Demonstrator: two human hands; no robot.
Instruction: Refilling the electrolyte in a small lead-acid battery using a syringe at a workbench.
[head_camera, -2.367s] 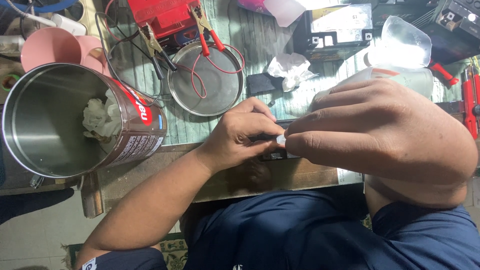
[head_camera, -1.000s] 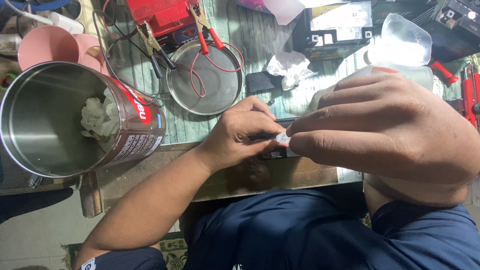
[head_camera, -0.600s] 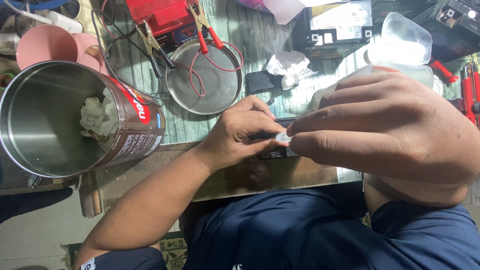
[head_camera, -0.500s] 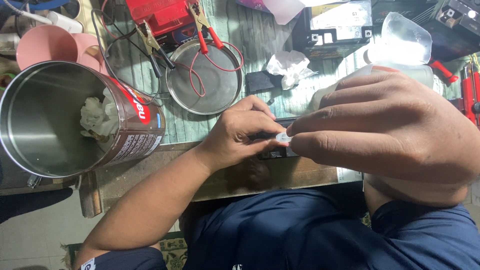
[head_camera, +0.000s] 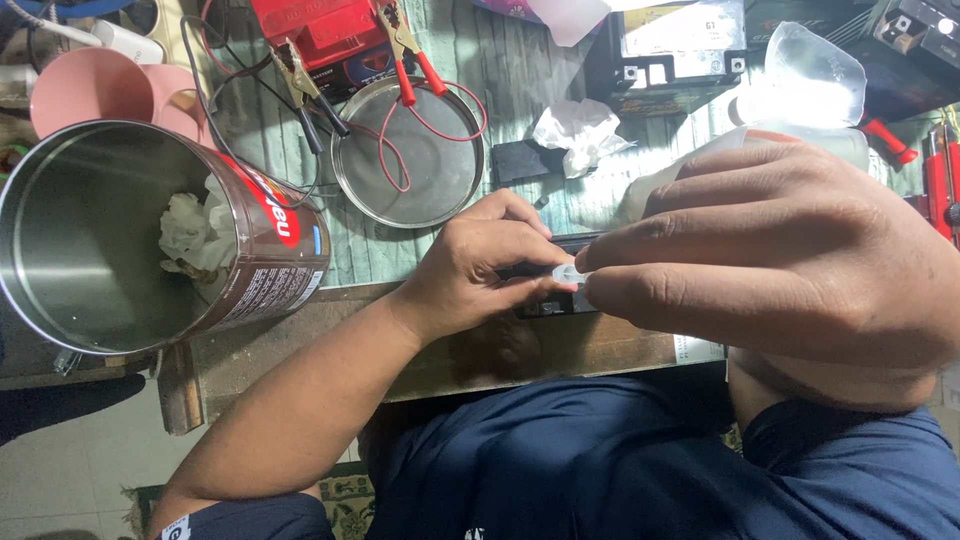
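My left hand (head_camera: 490, 265) reaches in from the lower left and grips a small black rectangular object (head_camera: 555, 303) at the front edge of the worktable (head_camera: 390, 262). My right hand (head_camera: 790, 260) is close to the camera and fills the right side. Its thumb and forefinger pinch a tiny clear plastic piece (head_camera: 568, 272) right above the black object, against my left fingers. Most of the black object is hidden by both hands.
A large open metal can (head_camera: 110, 235) with crumpled tissue inside lies at the left. Behind the hands are a round metal lid (head_camera: 410, 165), red and black clamp leads (head_camera: 400, 45), a pink cup (head_camera: 85, 85), crumpled plastic (head_camera: 580, 130), black batteries (head_camera: 670, 45) and a clear plastic bottle (head_camera: 810, 85).
Hardly anything differs; both hands stay together over the black object, with only a slight shift of my right fingertips on the clear piece.
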